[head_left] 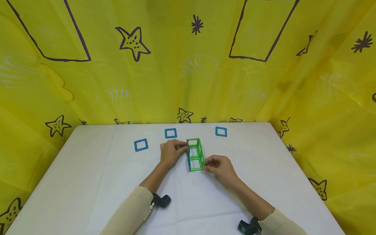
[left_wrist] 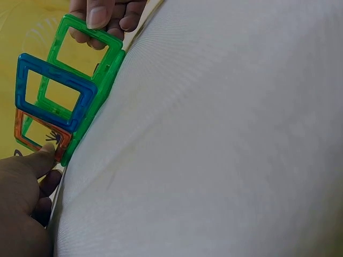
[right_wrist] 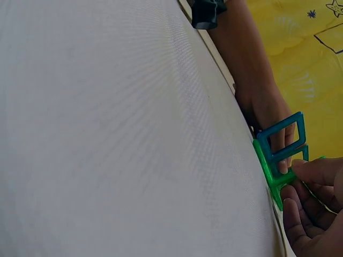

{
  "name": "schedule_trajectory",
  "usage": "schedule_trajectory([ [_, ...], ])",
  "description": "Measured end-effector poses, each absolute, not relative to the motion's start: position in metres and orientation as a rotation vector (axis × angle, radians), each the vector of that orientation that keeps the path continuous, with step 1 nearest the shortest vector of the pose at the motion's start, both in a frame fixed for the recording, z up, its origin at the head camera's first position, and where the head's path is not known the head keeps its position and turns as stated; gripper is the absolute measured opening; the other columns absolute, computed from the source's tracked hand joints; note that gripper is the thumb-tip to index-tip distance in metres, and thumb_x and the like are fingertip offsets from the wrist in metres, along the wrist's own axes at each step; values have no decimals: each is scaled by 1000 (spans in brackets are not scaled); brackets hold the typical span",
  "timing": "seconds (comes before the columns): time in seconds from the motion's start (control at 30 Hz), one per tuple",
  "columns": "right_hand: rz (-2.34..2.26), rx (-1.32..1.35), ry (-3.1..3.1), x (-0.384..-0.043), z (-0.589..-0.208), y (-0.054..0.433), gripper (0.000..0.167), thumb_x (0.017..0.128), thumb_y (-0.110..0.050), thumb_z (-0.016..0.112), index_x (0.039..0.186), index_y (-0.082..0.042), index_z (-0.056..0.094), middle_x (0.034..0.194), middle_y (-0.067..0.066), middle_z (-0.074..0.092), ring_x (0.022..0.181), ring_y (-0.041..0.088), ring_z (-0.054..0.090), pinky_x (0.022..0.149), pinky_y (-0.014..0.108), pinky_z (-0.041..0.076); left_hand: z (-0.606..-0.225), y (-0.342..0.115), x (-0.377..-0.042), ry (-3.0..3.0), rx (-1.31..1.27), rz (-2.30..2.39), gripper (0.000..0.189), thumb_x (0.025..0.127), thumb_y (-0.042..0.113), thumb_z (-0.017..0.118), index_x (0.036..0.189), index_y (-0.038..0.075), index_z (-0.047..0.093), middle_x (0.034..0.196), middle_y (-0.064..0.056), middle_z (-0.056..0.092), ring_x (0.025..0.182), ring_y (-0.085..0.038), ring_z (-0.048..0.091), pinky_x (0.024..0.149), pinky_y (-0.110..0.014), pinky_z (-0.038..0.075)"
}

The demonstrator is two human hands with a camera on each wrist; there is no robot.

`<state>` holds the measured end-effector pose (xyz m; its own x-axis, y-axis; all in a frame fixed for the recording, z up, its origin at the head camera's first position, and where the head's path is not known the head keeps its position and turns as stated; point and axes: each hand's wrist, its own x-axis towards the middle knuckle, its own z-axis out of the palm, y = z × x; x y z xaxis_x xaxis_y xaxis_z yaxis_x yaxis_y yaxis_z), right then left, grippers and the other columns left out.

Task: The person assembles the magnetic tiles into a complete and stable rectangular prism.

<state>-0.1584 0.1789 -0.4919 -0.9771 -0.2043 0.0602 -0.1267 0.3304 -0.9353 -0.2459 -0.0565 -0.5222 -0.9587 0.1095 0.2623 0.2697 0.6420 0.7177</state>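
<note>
A small box-like build of open-frame magnetic tiles stands on the white table. Green tiles [head_left: 195,158] form its base, back and right side. Along its left side are a blue tile [left_wrist: 45,115] and an orange tile [left_wrist: 65,144], the blue one nearer the person. My left hand [head_left: 171,152] pinches the orange tile, thumb on its outer face. From the other side, my right hand [head_left: 221,168] pinches the near right corner of the green tiles between thumb and fingers. In the right wrist view, the blue tile [right_wrist: 301,126] rises upright from the green base.
Three loose blue tiles lie flat: one left [head_left: 141,149], another behind my left hand [head_left: 170,136], and a third at the back right [head_left: 221,135]. The white table [head_left: 97,182] ends at a yellow patterned curtain [head_left: 164,85]. Each wrist wears a dark camera [head_left: 161,200].
</note>
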Motion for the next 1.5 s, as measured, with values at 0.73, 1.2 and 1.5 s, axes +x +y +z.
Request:
schedule_trajectory([
  [0.73,-1705,-302,2551,-160,-499,179,16,85,4,82,98,3,74,89,6,72,81,18,66,69,24,54,-521,-59,-243,-2669,-323,-1253,19,93,26,83,109,16,84,100,4,79,77,-15,55,88,-46,31],
  [1.2,-1623,-177,2684,-169,-498,186,17,87,7,77,102,-1,75,91,4,70,83,19,63,68,24,52,-514,-71,-229,-2691,-320,-1247,18,89,24,86,102,13,82,81,8,71,75,-14,54,90,-49,32],
  [1.5,-1585,-145,2727,-178,-499,189,17,92,6,72,107,-1,74,98,5,71,91,21,62,77,26,53,-509,-76,-215,-2708,-318,-1258,13,87,20,88,93,13,79,78,9,71,71,-13,53,91,-49,32],
])
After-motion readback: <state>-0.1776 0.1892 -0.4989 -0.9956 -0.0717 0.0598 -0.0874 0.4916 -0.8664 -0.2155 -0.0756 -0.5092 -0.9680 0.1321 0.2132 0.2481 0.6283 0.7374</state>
